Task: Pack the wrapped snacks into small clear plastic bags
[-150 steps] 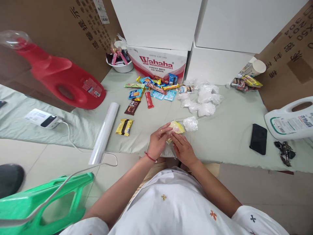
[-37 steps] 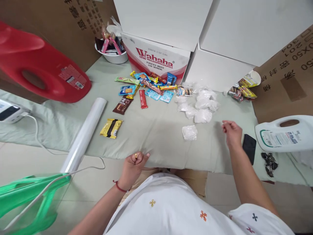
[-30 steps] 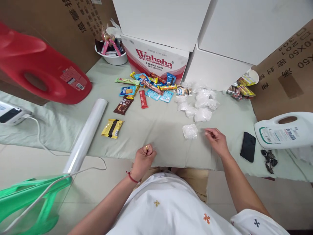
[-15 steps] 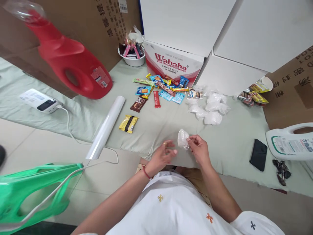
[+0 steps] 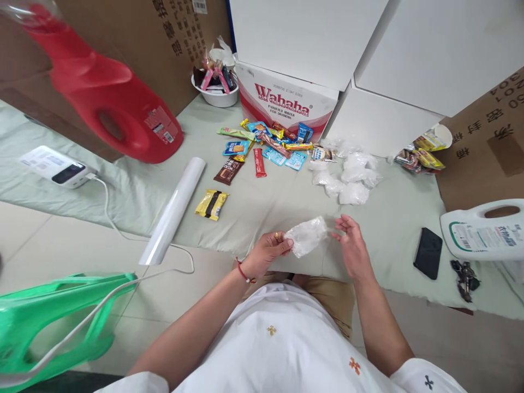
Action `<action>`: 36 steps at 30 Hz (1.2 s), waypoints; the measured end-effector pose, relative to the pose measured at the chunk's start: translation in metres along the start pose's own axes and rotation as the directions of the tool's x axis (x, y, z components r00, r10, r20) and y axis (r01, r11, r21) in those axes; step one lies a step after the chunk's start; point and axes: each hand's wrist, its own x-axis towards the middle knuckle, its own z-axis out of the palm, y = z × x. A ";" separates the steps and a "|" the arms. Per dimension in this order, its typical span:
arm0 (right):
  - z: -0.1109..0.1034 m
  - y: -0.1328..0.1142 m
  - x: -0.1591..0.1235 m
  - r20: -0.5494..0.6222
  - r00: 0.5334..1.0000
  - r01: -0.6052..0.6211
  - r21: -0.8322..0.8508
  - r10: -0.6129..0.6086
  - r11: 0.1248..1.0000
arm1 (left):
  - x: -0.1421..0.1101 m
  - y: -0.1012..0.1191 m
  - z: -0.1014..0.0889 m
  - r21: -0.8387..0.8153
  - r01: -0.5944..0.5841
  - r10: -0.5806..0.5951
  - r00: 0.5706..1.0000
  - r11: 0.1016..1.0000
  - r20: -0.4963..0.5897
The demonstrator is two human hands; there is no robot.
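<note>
Between the thumb and fingers of my left hand (image 5: 268, 252) is one edge of a clear plastic bag (image 5: 307, 236), spread out flat over the front of the cloth-covered surface. My right hand (image 5: 352, 244) is just right of the bag's far end, fingers apart and holding nothing. Beyond it lies a pile of crumpled clear plastic bags (image 5: 354, 173). Wrapped snacks are heaped left of that pile, among them a red bar (image 5: 259, 162), a brown cocoa packet (image 5: 228, 170) and a yellow packet (image 5: 212, 204).
A Wahaha carton (image 5: 286, 101) stands behind the snacks, beside a white bowl (image 5: 221, 99) of packets. To the left are a white roll (image 5: 174, 210), a power bank (image 5: 57, 166) with its cable and a red bottle (image 5: 110, 103). A phone (image 5: 428, 253), keys (image 5: 465, 280) and a white jug (image 5: 487, 229) are right.
The bag has passed from my right hand to my left and is now opened out flat rather than bunched. My right hand has let go and shifted right.
</note>
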 end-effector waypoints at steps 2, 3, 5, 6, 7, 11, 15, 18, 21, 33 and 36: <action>0.012 0.002 -0.002 0.124 0.992 -0.017 -0.113 0.032 0.993 | 0.000 -0.001 0.003 0.020 0.020 -0.021 0.999 1.000 0.049; 0.017 0.004 -0.001 0.178 0.980 -0.068 -0.145 0.094 0.987 | 0.000 -0.001 0.003 0.031 0.022 -0.024 0.998 0.999 0.056; 0.022 0.008 0.003 0.239 0.947 -0.181 -0.164 0.217 0.970 | 0.001 -0.002 0.002 0.047 0.015 -0.016 0.999 0.999 0.030; 0.022 0.010 0.006 0.240 0.938 -0.218 -0.159 0.251 0.963 | 0.002 -0.002 0.001 0.050 0.011 -0.012 1.000 0.999 0.006; 0.021 0.010 0.008 0.213 0.944 -0.222 -0.158 0.253 0.962 | 0.002 -0.003 -0.001 0.051 0.009 -0.008 1.000 0.999 -0.018; 0.018 0.000 0.002 0.054 0.998 0.057 -0.299 -0.043 0.952 | 0.005 -0.005 -0.003 0.035 -0.001 0.003 0.998 0.999 -0.063; 0.029 -0.009 -0.014 0.394 0.895 0.344 -0.310 -0.210 0.886 | 0.009 -0.010 0.005 0.041 -0.016 0.018 0.999 0.999 -0.043; 0.032 -0.007 -0.014 0.414 0.902 0.228 -0.219 -0.121 0.949 | 0.010 -0.006 0.005 0.072 0.003 -0.003 1.000 0.997 0.005; 0.022 -0.010 -0.004 0.328 0.945 0.024 -0.085 0.005 0.996 | 0.011 0.010 -0.007 0.190 0.081 -0.112 0.981 0.978 0.158; 0.040 -0.030 -0.007 0.138 0.936 -0.350 0.270 0.324 0.897 | -0.013 0.042 0.021 0.313 -0.149 0.173 0.983 0.938 -0.052; 0.049 -0.035 -0.016 0.250 0.930 -0.330 0.244 0.270 0.912 | -0.007 0.029 0.044 0.184 -0.076 0.070 0.997 0.980 0.038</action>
